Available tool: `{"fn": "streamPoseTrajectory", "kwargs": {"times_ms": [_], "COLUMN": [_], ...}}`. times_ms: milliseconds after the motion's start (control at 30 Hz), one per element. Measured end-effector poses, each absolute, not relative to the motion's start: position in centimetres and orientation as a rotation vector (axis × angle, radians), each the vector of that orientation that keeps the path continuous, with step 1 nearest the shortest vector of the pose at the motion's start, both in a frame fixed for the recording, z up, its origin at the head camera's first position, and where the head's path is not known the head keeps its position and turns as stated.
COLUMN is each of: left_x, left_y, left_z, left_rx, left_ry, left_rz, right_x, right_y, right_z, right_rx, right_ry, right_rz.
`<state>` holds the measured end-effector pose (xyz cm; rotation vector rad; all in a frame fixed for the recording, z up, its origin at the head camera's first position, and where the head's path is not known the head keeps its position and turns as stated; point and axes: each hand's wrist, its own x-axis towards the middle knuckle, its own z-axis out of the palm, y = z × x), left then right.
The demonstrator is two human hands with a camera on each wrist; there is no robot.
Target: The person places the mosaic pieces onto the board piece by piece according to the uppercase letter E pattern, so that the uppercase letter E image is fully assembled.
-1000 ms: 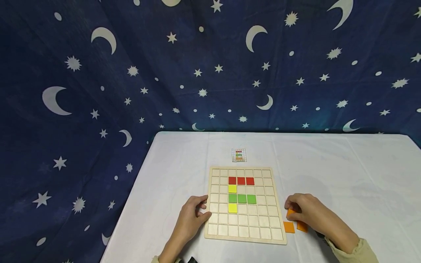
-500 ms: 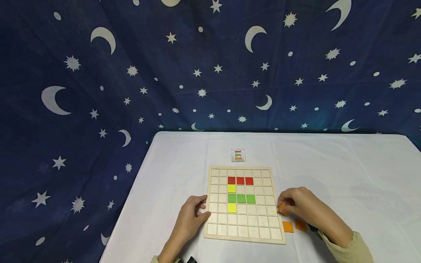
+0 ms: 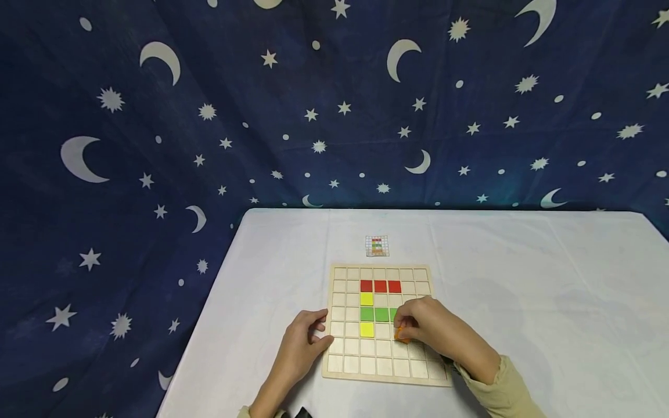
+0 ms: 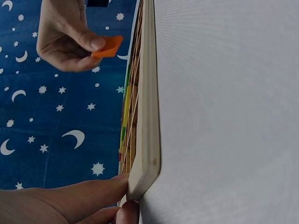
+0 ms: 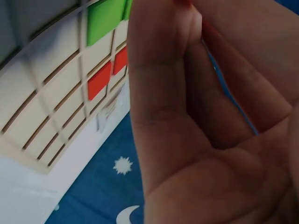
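Note:
A wooden grid board [image 3: 387, 379] lies on the white table, seen edge-on in the left wrist view. Three red tiles [image 3: 380, 286], two yellow tiles [image 3: 367, 329] and a row of green tiles [image 3: 381, 314] sit in its cells. My left hand [image 3: 302, 341] rests its thumb and forefinger against the board's left edge. Over the board, my right hand [image 3: 436, 326] pinches an orange tile [image 4: 109, 46] between thumb and fingers, above the cells below the green row. The right hand partly covers the rightmost green tile. In the right wrist view the fingers hide most of the orange tile.
A small printed card [image 3: 377, 245] with a coloured grid lies behind the board. Dark blue cloth [image 3: 292, 104] with moons and stars hangs behind and to the left of the table. The right forearm hides the area beside the board's lower right corner.
My right hand has picked up an orange tile from beside the board and moved left over the grid. The left hand has stayed at the board's edge.

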<state>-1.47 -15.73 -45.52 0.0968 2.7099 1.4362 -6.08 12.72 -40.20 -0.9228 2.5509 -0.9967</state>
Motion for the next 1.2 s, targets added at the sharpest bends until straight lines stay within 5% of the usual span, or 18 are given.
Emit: {"fn": "streamPoseTrajectory", "kwargs": {"times_ms": [1200], "left_x": [-1.5], "left_y": [-15.7], "left_z": [-45.6], "left_rx": [0.097], "left_ry": [2.707], "left_rz": [1.439], "right_x": [-5.7], "right_y": [6.3], "right_z": [-42.1], "right_rx": [-1.140], "right_ry": [2.560], "right_rz": [-0.867]}}
